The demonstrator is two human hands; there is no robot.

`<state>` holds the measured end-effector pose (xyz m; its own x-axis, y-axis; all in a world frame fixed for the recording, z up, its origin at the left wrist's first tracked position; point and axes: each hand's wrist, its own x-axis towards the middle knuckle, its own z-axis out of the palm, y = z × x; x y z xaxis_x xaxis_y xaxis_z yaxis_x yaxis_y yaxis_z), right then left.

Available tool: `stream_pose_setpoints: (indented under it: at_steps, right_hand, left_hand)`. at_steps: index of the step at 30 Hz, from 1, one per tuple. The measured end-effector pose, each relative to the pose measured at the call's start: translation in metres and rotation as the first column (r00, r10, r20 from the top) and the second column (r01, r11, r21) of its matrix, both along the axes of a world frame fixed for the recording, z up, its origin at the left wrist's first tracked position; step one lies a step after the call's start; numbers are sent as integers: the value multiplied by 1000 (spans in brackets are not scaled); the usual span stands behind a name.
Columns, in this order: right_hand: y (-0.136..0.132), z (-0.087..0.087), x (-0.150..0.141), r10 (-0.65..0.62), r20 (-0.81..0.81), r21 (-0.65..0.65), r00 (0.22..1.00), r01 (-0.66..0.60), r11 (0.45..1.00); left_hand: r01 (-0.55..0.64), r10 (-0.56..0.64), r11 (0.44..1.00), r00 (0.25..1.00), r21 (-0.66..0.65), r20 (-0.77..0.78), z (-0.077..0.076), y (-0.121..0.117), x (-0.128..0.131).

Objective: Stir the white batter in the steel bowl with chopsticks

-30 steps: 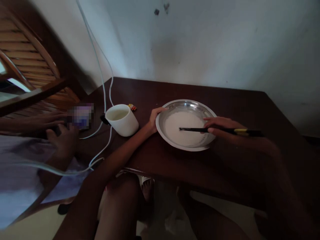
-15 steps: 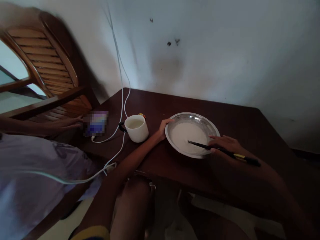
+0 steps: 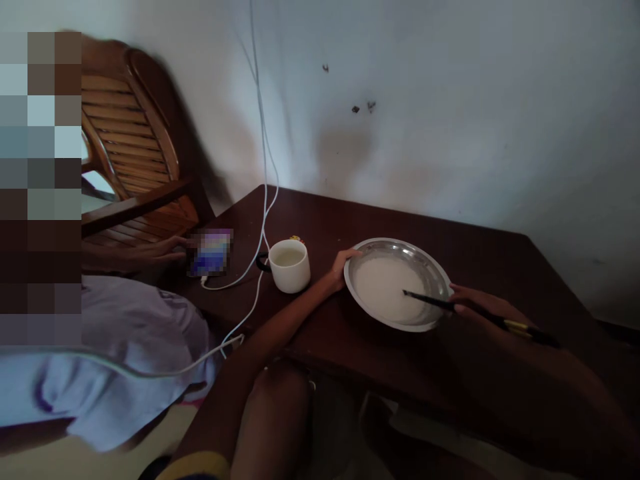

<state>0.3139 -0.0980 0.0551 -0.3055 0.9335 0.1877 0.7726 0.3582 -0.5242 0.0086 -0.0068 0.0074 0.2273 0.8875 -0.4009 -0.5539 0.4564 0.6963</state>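
A round steel plate [image 3: 433, 267] holding a white batter-like layer sits on the dark wooden table [image 3: 480, 260]. My left hand [image 3: 343, 265] grips the plate's left rim. My right hand [image 3: 483, 307] is closed on a pair of dark chopsticks with yellow bands [image 3: 435, 303], whose tips rest in the white layer near the plate's right side. A white mug [image 3: 290, 265] with pale liquid stands just left of my left hand.
Another person in a light shirt [image 3: 125, 347] sits at the left, a hand [image 3: 160, 251] on a phone [image 3: 211, 252]. White cables [image 3: 263, 200] run down the wall and across the table. A slatted wooden chair [image 3: 130, 147] stands behind. My knee [image 3: 275, 413] is under the table edge.
My right hand has drawn the chopsticks rightward, from the plate's middle toward its right rim. The view has shifted so everything sits lower and further right. My left hand stays on the rim.
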Motion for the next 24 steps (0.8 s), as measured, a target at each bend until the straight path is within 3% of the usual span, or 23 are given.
stream_pose_setpoints:
  at_steps: [3, 7, 11, 14, 17, 20, 24]
  right_hand:
    - [-1, 1, -19, 35, -27, -68, 999, -37, 997]
    - [30, 2, -54, 73, -75, -29, 995, -75, 997]
    - [50, 4, -43, -46, -34, -7, 998, 46, 999]
    - [34, 6, -17, -161, -17, -58, 987, 160, 985]
    - [5, 8, -8, -140, -73, -116, 987, 131, 985]
    - [-8, 10, -28, -80, -131, -144, 988, 61, 988]
    - [18, 7, -62, -1, -134, -108, 991, -13, 994]
  left_hand:
    - [0, 0, 1000, 1000, 3, 21, -2, 0, -1]
    - [0, 0, 1000, 1000, -3, 24, -3, 1, -2]
    - [4, -4, 1000, 999, 15, 35, -5, 3, -2]
    - [8, -11, 999, 997, 51, 74, -6, 3, -1]
    - [14, -20, 998, 996, 63, 90, -6, 3, 0]
    - [6, -11, 998, 996, 56, 89, -6, 3, -1]
    - [14, -16, 999, 998, 40, 62, -4, 3, -2]
